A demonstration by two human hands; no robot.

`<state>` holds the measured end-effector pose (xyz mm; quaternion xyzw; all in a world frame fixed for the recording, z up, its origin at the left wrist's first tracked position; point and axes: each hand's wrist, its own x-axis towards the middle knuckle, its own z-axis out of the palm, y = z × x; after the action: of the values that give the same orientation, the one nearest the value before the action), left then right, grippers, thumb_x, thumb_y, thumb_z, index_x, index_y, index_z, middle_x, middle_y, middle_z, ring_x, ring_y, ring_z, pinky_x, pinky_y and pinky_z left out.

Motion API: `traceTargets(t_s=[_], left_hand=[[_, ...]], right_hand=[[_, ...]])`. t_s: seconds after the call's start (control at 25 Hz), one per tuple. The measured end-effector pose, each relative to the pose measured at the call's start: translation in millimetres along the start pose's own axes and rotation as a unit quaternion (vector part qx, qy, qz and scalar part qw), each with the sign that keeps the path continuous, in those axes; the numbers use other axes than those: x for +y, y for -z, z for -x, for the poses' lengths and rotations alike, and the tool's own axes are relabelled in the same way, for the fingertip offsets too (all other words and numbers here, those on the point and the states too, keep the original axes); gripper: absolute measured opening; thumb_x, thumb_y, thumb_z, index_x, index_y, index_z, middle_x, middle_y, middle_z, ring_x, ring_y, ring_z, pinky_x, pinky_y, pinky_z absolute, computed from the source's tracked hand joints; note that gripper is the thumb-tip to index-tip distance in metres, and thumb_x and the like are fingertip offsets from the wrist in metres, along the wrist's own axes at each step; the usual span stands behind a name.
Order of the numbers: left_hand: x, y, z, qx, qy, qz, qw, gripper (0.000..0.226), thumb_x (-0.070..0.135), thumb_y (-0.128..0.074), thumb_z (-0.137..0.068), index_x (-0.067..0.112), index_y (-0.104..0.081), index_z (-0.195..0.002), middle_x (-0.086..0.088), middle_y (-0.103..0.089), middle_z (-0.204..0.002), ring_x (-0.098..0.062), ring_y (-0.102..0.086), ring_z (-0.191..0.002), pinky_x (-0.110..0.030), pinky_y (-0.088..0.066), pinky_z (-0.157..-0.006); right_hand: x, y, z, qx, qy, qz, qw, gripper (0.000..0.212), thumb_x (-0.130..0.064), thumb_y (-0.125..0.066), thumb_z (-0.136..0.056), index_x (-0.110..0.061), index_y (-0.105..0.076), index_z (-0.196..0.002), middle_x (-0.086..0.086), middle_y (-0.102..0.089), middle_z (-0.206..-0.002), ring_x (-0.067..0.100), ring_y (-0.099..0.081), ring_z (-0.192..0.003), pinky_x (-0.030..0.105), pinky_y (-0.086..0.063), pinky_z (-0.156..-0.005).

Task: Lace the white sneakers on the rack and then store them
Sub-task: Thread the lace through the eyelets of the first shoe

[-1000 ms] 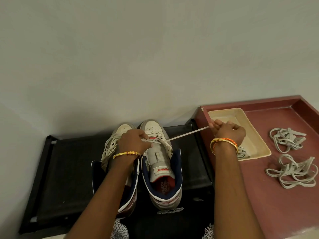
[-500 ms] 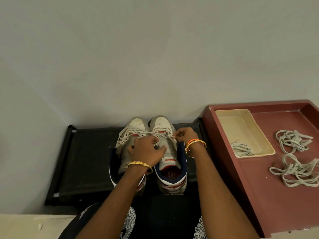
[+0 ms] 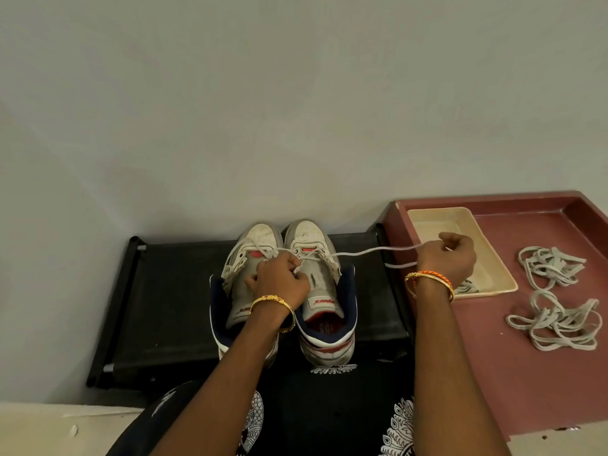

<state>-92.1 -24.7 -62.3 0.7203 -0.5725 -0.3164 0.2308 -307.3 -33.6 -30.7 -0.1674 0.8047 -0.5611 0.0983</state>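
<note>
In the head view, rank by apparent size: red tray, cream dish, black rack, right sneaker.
1-2. Black rack and red tray: look alike, and the frame crops the tray, so unranked.
3. Cream dish, partly hidden by the right hand.
4. Right sneaker, close behind.

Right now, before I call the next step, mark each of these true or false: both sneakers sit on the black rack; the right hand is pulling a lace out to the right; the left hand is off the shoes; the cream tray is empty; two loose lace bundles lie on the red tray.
1. Both sneakers, the left sneaker and the right sneaker, sit on the black rack. True.
2. The right hand pulls a lace out to the right. True.
3. The left hand is off the shoes. False: it pinches the lacing at the eyelets.
4. The cream tray is empty. False: a lace lies in its near end.
5. Two loose lace bundles lie on the red tray. True.
</note>
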Motion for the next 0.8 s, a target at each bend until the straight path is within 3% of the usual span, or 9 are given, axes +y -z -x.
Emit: traceTargets(t_s=[0.04, 0.12, 0.24, 0.32, 0.4, 0.52, 0.64, 0.8], left_hand=[[0, 1, 0, 0.001, 0.005, 0.042, 0.999, 0.003, 0.029, -0.06, -0.083, 0.029, -0.057, -0.082, 0.013, -0.063, -0.088, -0.017, -0.056, -0.102, -0.042, -0.035, -0.098], [0, 7, -2, 0.033, 0.039, 0.155, 0.987, 0.013, 0.036, -0.06, -0.086, 0.028, -0.057, -0.076, 0.009, -0.064, -0.085, -0.018, -0.06, -0.094, -0.043, -0.044, -0.093], [-9, 22, -16, 0.121, 0.08, 0.229, 0.963, 0.004, 0.02, -0.059, -0.088, 0.022, -0.061, -0.085, -0.002, -0.062, -0.097, -0.021, -0.06, -0.093, -0.039, -0.05, -0.089], [-17, 28, -24, 0.087, 0.088, 0.2, 0.972, 0.019, 0.011, -0.06, -0.085, 0.014, -0.062, -0.103, -0.003, -0.059, -0.104, -0.022, -0.057, -0.097, -0.036, -0.048, -0.093], [-22, 24, -27, 0.049, 0.074, 0.102, 0.991, 0.029, 0.009, -0.058, -0.084, 0.007, -0.06, -0.113, -0.008, -0.059, -0.113, -0.026, -0.054, -0.108, -0.037, -0.044, -0.098], [-25, 18, -30, 0.047, 0.048, 0.02, 0.998, 0.03, 0.009, -0.056, -0.084, 0.004, -0.059, -0.113, -0.014, -0.057, -0.119, -0.03, -0.049, -0.116, -0.043, -0.039, -0.103], [-28, 18, -34, 0.044, 0.038, -0.036, 0.998, 0.025, 0.012, -0.053, -0.086, 0.006, -0.063, -0.109, -0.012, -0.058, -0.118, -0.029, -0.047, -0.117, -0.045, -0.037, -0.104], [-31, 17, -36, 0.058, 0.042, -0.063, 0.995, 0.021, 0.019, -0.051, -0.09, 0.006, -0.067, -0.094, -0.013, -0.065, -0.096, -0.029, -0.057, -0.098, -0.045, -0.048, -0.092]], right_hand=[[-1, -5, 5, -0.033, 0.03, 0.02, 0.999, 0.024, 0.001, -0.052, -0.085, -0.005, -0.063, -0.106, 0.012, -0.058, -0.113, 0.023, -0.056, -0.099, 0.026, -0.041, -0.075], [0, -20, 20, -0.198, 0.1, 0.063, 0.973, 0.024, -0.001, -0.055, -0.086, -0.006, -0.064, -0.109, 0.008, -0.06, -0.11, 0.021, -0.056, -0.099, 0.026, -0.043, -0.08], [12, -51, 40, -0.468, 0.111, 0.187, 0.856, 0.022, -0.007, -0.064, -0.086, -0.007, -0.067, -0.107, 0.009, -0.067, -0.107, 0.024, -0.061, -0.102, 0.033, -0.048, -0.092], [19, -62, 43, -0.531, 0.067, 0.222, 0.815, 0.013, -0.009, -0.068, -0.084, -0.005, -0.07, -0.096, 0.014, -0.07, -0.101, 0.027, -0.064, -0.098, 0.038, -0.049, -0.094], [23, -61, 40, -0.532, 0.022, 0.203, 0.822, 0.005, -0.01, -0.07, -0.082, -0.006, -0.071, -0.085, 0.015, -0.071, -0.093, 0.029, -0.065, -0.094, 0.042, -0.051, -0.092], [21, -46, 26, -0.491, 0.008, 0.174, 0.854, 0.006, -0.01, -0.067, -0.085, -0.007, -0.072, -0.083, 0.012, -0.07, -0.093, 0.023, -0.062, -0.092, 0.034, -0.047, -0.085], [16, -21, 7, -0.371, 0.022, 0.175, 0.912, 0.011, -0.014, -0.064, -0.088, -0.006, -0.071, -0.092, 0.009, -0.066, -0.091, 0.024, -0.058, -0.089, 0.031, -0.044, -0.083], [11, 1, -8, -0.179, 0.05, 0.18, 0.966, 0.019, -0.015, -0.061, -0.088, -0.003, -0.07, -0.099, 0.018, -0.068, -0.097, 0.035, -0.061, -0.093, 0.034, -0.047, -0.081]])
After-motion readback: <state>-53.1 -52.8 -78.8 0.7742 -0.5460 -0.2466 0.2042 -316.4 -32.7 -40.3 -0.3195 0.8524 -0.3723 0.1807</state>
